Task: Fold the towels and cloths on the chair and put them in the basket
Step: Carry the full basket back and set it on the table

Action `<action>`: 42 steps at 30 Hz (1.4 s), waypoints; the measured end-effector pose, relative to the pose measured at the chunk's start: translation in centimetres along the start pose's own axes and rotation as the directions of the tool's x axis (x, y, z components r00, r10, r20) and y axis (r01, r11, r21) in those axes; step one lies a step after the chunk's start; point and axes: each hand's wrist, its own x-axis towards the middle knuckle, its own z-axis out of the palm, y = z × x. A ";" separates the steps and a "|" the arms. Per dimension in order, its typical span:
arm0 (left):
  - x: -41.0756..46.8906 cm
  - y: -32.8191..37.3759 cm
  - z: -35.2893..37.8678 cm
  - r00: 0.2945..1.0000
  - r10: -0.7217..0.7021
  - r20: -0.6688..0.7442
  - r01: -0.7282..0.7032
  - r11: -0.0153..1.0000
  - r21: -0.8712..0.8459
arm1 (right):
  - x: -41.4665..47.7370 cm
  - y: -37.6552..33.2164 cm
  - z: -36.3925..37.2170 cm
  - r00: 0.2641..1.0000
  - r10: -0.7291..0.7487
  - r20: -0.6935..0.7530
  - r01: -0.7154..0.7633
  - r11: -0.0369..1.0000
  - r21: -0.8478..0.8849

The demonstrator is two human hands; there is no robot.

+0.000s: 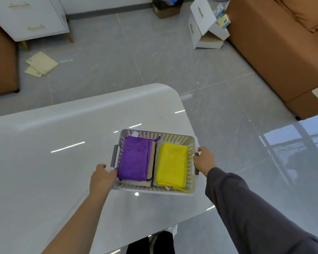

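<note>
A white perforated basket [173, 137] sits at the right end of a glossy white table [53, 143]. Inside lie two stacks of folded cloths: a purple towel [134, 160] on the left over beige and cream ones, and a yellow towel [172, 165] on the right over a pale one. My right hand [204, 160] grips the basket's grey right handle. My left hand [102, 177] holds the basket's left side near its grey handle; its fingertips are hidden from me.
A brown sofa [275, 52] stands at the right, a white drawer cabinet [29, 17] at the far left, and a tipped white cabinet [204, 28] at the far centre. Papers [40, 64] lie on the grey tiled floor. My shoes show below the table edge.
</note>
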 end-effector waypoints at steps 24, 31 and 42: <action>-0.5 4.9 5.8 0.964 0.201 0.175 -0.185 0.977 -0.102 | 0.6 2.6 -1.6 0.994 -0.102 0.035 0.105 0.852 -0.513; -3.0 4.7 8.1 0.926 0.139 0.350 -0.141 0.990 -0.021 | 0.2 3.9 -1.5 0.992 -0.002 0.126 0.029 0.978 -0.207; 2.6 12.2 9.2 0.938 0.183 0.294 -0.175 0.983 -0.055 | 6.0 -1.1 -4.0 0.997 -0.045 -0.065 0.057 0.979 0.195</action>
